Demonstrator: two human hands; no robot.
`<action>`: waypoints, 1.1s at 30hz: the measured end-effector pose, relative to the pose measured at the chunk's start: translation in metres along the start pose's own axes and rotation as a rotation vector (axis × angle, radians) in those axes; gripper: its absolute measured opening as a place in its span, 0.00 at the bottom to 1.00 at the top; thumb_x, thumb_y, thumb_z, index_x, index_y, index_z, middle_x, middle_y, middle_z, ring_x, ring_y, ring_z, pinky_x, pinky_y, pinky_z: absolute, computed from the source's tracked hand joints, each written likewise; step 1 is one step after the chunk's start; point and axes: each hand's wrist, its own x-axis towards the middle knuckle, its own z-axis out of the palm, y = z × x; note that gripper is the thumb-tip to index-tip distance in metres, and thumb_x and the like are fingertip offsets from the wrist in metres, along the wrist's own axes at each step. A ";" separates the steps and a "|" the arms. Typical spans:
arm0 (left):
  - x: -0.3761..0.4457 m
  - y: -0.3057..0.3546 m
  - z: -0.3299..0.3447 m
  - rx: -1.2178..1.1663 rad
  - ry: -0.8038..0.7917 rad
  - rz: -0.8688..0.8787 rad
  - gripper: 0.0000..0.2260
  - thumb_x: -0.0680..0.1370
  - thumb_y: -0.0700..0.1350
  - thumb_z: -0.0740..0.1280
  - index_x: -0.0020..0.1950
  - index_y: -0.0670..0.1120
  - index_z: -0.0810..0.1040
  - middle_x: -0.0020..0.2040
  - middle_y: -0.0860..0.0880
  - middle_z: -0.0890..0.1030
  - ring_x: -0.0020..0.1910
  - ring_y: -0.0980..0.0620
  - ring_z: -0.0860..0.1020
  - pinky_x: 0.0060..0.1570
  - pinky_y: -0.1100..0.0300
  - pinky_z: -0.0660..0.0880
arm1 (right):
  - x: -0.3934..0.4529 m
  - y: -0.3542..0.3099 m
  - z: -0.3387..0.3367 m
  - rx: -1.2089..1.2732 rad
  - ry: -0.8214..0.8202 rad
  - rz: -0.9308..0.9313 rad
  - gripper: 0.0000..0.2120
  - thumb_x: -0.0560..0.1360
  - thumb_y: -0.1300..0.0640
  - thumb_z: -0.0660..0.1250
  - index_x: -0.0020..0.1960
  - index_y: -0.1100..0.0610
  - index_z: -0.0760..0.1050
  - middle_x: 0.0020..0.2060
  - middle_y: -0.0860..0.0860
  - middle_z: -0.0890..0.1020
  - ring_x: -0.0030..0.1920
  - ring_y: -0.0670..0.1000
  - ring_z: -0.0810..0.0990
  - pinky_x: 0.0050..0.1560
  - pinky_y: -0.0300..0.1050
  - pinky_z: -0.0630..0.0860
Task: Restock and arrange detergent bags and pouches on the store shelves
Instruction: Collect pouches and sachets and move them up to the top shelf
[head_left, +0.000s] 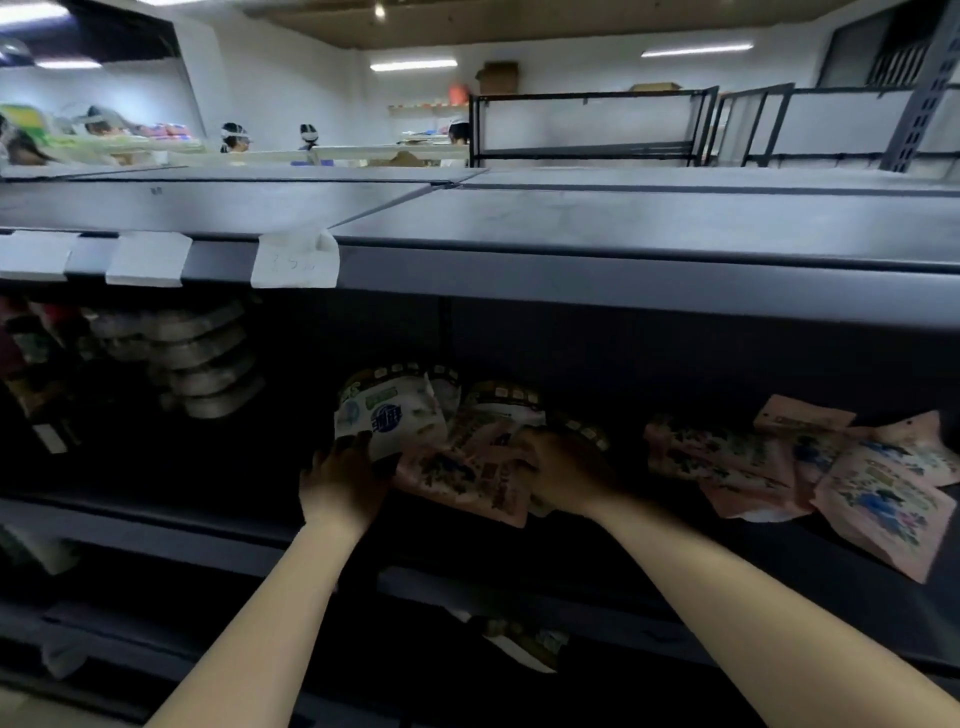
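Head view looks into a dark middle shelf (156, 512) of a grey metal store rack, both bare forearms reaching in from below; the left hand (345, 478) has its fingers curled over the lower edge of a white detergent pouch (389, 421) with a blue round logo, which stands tilted against other pouches behind it; the right hand (563, 467) lies on a pink detergent pouch (467, 480) that rests flat near the shelf's front edge, and its fingers seem bent round the pouch's upper right side, though the dimness keeps me from being sure of the grip; the two pouches touch, the white one overlapping the pink one's upper left corner; further right, well apart from the hands, a loose heap of pink pouches (810, 467) sprawls at mixed angles; to the left, stacked grey lidded containers (202, 358) sit in shadow; paper price tags (295, 265) hang from the shelf above; people work in the lit background.

My reading is that the arranging step is in hand, with stock already on the shelf but not yet ordered; the next move likely calls for standing the pink pouch upright beside the white one, faces forward, while keeping the leaning row behind from toppling.
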 end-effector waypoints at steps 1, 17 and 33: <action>0.007 -0.006 0.002 0.010 -0.017 0.010 0.28 0.79 0.61 0.56 0.77 0.52 0.57 0.74 0.46 0.64 0.70 0.40 0.64 0.65 0.48 0.65 | 0.008 -0.003 0.005 0.006 0.021 -0.006 0.17 0.80 0.51 0.58 0.67 0.52 0.72 0.62 0.50 0.78 0.59 0.50 0.77 0.52 0.39 0.72; 0.058 -0.057 0.016 -0.060 0.116 0.085 0.13 0.80 0.43 0.60 0.62 0.44 0.79 0.64 0.39 0.73 0.65 0.39 0.69 0.57 0.49 0.70 | 0.115 -0.032 0.063 -0.031 0.000 0.218 0.27 0.80 0.47 0.60 0.77 0.48 0.57 0.74 0.55 0.62 0.72 0.58 0.64 0.70 0.52 0.64; 0.028 0.011 -0.054 -0.833 0.724 0.217 0.11 0.81 0.44 0.62 0.50 0.35 0.76 0.40 0.45 0.78 0.38 0.49 0.76 0.34 0.72 0.64 | 0.064 -0.036 0.002 0.298 0.801 0.073 0.13 0.81 0.57 0.60 0.58 0.64 0.75 0.44 0.56 0.81 0.37 0.46 0.76 0.29 0.23 0.66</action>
